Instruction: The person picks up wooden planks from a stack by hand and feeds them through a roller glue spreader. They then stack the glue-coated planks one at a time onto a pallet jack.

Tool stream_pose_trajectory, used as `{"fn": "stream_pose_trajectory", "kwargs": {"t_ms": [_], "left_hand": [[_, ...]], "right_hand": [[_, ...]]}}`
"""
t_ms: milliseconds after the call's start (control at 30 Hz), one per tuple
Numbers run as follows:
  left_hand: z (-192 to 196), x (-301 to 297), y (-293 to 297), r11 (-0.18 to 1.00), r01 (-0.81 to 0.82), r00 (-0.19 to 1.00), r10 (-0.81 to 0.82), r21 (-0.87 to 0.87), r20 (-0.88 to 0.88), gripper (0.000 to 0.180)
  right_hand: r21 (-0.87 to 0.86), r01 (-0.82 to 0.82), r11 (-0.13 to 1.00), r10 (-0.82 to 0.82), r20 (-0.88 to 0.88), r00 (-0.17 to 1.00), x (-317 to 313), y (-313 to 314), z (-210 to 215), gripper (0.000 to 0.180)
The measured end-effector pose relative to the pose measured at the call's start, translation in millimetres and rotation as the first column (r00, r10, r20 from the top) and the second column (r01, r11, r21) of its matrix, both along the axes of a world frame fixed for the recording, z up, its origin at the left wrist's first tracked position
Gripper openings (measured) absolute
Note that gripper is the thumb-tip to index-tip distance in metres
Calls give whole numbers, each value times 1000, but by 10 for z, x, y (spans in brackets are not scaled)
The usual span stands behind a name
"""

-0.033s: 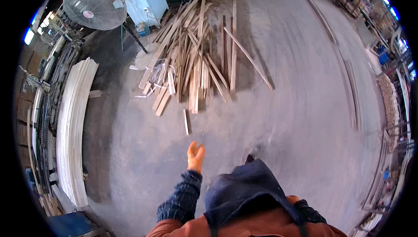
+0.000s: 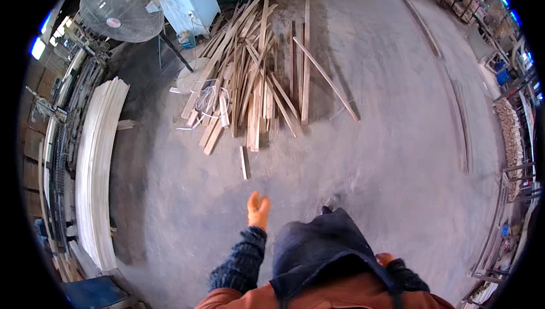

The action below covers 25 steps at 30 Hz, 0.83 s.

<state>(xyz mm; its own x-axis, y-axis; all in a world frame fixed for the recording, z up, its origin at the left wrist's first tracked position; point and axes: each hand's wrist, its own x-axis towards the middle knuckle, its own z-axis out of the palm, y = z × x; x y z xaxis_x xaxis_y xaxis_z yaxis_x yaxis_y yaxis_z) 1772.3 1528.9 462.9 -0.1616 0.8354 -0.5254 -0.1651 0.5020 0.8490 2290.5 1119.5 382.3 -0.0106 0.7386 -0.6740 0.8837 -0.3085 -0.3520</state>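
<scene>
Wooden slats (image 2: 255,76) lie heaped beyond the empty left hand (image 2: 258,209), fan (image 2: 120,9) nearby.

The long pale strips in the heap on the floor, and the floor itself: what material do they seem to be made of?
The heap of long pale strips looks like raw, unpainted wood: light tan, straight-cut, matt, with no shine. The grey floor looks like bare concrete, dull and dusty with uneven darker patches. The left hand hangs empty above it; its orange colour may be a glove, but this is not certain.

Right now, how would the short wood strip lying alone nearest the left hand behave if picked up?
The strip looks thin and short, so probably light and stiff. Its flat faces suggest it would slide on the concrete floor, not roll. The left hand is empty and not touching it.
</scene>
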Motion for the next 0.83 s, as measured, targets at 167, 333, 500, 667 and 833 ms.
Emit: {"fn": "stream_pose_trajectory", "kwargs": {"t_ms": [167,333,500,667,833], "left_hand": [[36,735,428,908,-75,986,5,-411,-169,78],[-1154,703,647,887,-187,945,44,-423,-325,81],[-1475,1337,1964,610,-93,971,-119,-787,-207,74],[-1604,2116,3338,770,117,901,-347,-627,-259,88],[-2619,2649,4840,780,199,791,-486,-594,-372,100]], "right_hand": [[-37,835,548,-830,-146,538,1088,2777,866,16],[-185,829,527,-764,-530,368,1831,5428,665,10],[-83,792,605,-776,-283,563,1839,6809,2,21],[-251,711,657,-754,-226,617,1645,7935,-343,42],[-199,519,831,-556,-321,767,2049,8778,-1508,35]]}}
